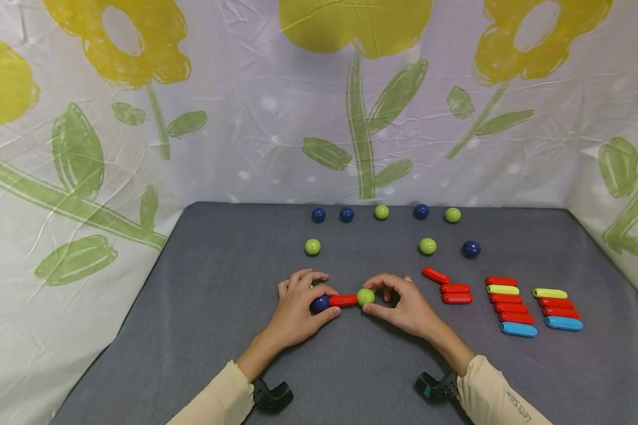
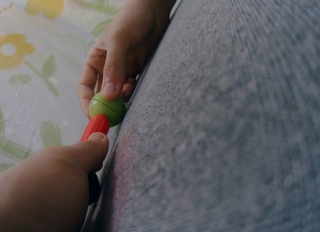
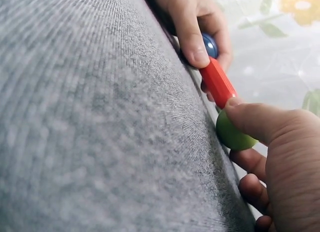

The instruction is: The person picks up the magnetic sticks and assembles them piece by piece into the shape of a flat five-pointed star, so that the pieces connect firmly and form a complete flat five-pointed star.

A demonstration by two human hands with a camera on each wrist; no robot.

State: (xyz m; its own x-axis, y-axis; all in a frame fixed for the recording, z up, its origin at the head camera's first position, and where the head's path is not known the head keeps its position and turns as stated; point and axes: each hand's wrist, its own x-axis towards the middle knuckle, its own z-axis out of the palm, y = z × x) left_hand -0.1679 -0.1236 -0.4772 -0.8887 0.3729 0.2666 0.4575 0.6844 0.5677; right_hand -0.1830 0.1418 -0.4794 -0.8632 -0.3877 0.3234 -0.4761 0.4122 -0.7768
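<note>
Red and ridged, a short rod (image 1: 343, 300) spans the gap between two hands near the middle of the grey table (image 1: 218, 254), its ends pointing to nine and three o'clock as the head camera sees it, twelve being the far edge. At its nine o'clock end, the left hand (image 1: 299, 304) holds a glossy dark blue ball (image 1: 321, 304), thumb and forefinger narrowed around it, the thumb tip reaching onto the rod; a sliver of yellow-green shows behind those fingers, too hidden to name. At the three o'clock end, the right hand (image 1: 406, 304) pinches a lime green ball (image 1: 365, 297) between thumb and forefinger, the grip only as wide as the ball. Ball, rod and ball touch in one straight line, and a fine groove runs round the green one. Toward twelve and one o'clock sit eight loose balls (image 1: 427, 246), four blue and four green. Toward three o'clock from the right hand lie loose rods (image 1: 510, 307) in red, yellow and light blue, mostly stacked in columns.
</note>
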